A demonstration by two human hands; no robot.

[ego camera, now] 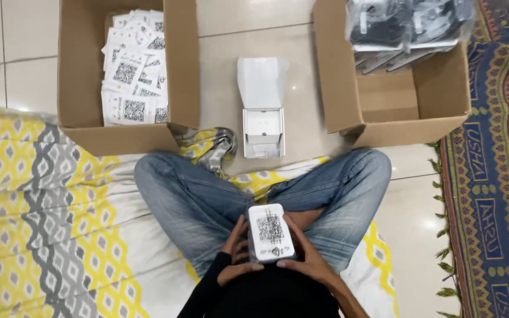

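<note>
Both hands — left [237, 256], right [307, 253] — clasp one smooth white rounded device [270, 232] over lap. Two corrugated cardboard boxes: left box [83, 126] with paper cards [134, 70], right box [405, 115] with glossy bagged items [407, 26]. One open white carton [263, 112] on tile floor [225, 76].

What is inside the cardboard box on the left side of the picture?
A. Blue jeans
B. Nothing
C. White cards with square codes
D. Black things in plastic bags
C: the left cardboard box holds a heap of white cards with square codes; the black bagged items sit in the other box.
</note>
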